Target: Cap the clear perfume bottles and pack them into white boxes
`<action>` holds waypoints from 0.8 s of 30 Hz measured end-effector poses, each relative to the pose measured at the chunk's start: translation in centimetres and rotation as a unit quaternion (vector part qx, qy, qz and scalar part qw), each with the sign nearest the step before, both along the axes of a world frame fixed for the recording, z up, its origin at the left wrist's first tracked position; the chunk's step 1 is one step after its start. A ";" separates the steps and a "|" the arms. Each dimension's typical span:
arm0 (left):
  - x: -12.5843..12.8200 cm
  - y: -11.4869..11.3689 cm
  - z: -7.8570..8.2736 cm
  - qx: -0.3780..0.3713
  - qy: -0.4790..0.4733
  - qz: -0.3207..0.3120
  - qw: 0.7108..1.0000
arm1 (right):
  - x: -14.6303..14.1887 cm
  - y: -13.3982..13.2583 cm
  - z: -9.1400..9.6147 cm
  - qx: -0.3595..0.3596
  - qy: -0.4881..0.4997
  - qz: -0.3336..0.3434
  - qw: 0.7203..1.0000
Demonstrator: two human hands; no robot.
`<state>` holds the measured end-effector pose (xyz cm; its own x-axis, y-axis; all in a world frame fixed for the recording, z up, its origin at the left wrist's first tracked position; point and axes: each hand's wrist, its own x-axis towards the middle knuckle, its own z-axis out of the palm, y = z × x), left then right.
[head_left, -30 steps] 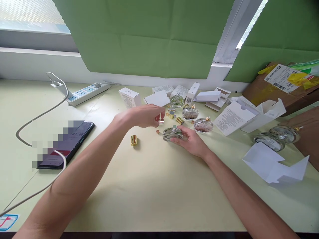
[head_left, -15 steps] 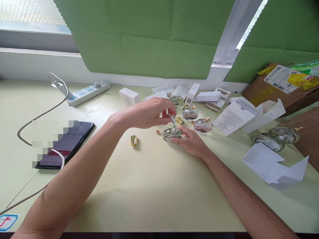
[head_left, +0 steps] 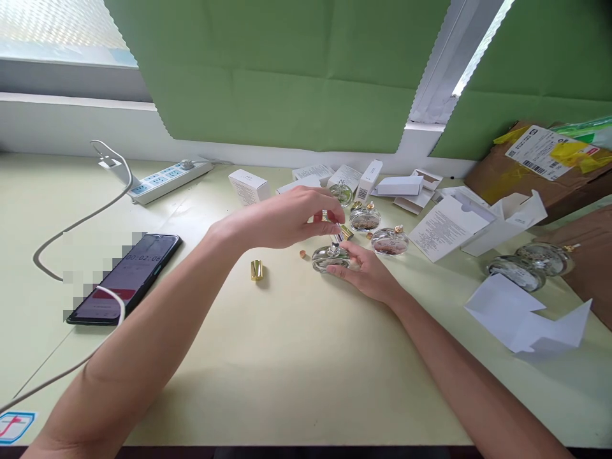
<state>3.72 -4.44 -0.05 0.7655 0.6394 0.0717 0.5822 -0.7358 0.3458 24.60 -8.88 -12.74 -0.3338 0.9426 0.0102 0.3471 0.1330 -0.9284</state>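
Note:
A round clear glass bottle [head_left: 329, 257] stands on the pale table [head_left: 287, 357], and my right hand [head_left: 366, 271] grips it from the right side. My left hand [head_left: 287, 220] hovers just above the bottle's neck, fingers pinched on a small silver spray part [head_left: 337, 233] held over the opening. A gold cap [head_left: 257, 269] lies on the table left of the bottle. Several more gold caps [head_left: 345, 231] and two filled round bottles [head_left: 377, 229] sit right behind.
A phone [head_left: 125, 275] and white cable [head_left: 76, 223] lie at the left, with a power strip [head_left: 167, 178] behind. White boxes [head_left: 248, 186], leaflets [head_left: 447, 226] and cardboard [head_left: 540, 166] crowd the back and right. Two more glass bottles [head_left: 530, 264] and folded paper [head_left: 526, 315] lie at the right.
My left hand has lifted the small silver part from the table and brought it right, over the neck of the bottle. The right hand and bottle have stayed put.

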 end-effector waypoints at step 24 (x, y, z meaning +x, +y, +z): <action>0.7 0.3 -1.6 -0.061 -0.010 -0.042 0.997 | -0.1 -0.1 0.3 0.006 -0.017 -0.010 1.000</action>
<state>4.40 -4.16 -1.61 0.8161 0.5777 0.0132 0.5124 -0.7340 0.4458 24.46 -8.93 -12.47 -0.3159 0.9487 0.0108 0.3818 0.1375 -0.9139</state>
